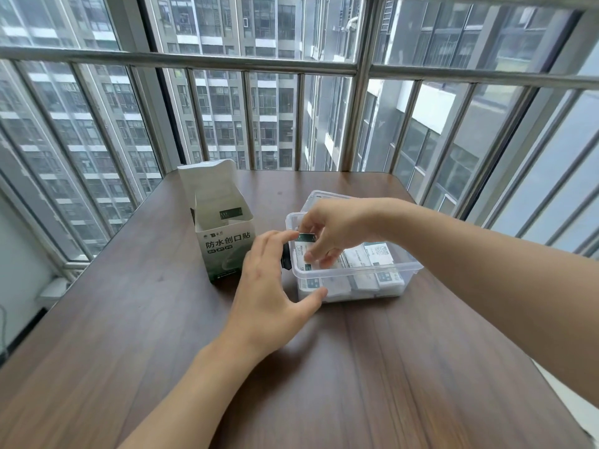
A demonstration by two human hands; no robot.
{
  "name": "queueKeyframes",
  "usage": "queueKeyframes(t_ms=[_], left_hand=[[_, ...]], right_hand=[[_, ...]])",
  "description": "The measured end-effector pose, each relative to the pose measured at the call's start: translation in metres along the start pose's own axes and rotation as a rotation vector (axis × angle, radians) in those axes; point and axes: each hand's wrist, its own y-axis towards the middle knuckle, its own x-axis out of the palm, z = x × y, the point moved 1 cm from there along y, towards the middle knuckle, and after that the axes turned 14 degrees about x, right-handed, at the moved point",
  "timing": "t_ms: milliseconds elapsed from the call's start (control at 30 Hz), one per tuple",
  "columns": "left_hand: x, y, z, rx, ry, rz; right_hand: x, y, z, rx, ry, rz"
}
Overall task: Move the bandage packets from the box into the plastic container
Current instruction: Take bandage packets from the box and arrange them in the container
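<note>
Packet (304, 251) upright in container (356, 277), R hand (334, 228) pinching it, L hand (272, 286) fingers spread.

The left forearm enters from the near edge and runs up and to the right, the wrist nearly straight. The left hand (270, 280) is seen from its back, fingers extended and spread a little, pointing to the far right; its thumb sticks out to the right, well apart from the fingers. The right arm comes in from the right edge, reaching left across the scene, with the wrist bent downward. The right hand (337, 226) hangs palm down, fingers curled and pinching together with the thumb, just beyond the left fingertips (290, 235).
</note>
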Motion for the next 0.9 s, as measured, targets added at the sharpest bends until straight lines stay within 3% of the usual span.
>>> queueKeyframes(t_ms=[267, 467, 900], left_hand=[[0.000, -0.001, -0.001, 0.004, -0.001, -0.002], [0.000, -0.001, -0.002, 0.003, 0.019, -0.007], [-0.001, -0.002, -0.004, 0.046, 0.081, -0.050]], right_hand=[[0.002, -0.005, -0.001, -0.049, -0.131, 0.123], [-0.008, -0.009, -0.001, -0.035, -0.105, 0.107], [-0.015, -0.006, 0.010, 0.006, -0.325, 0.086]])
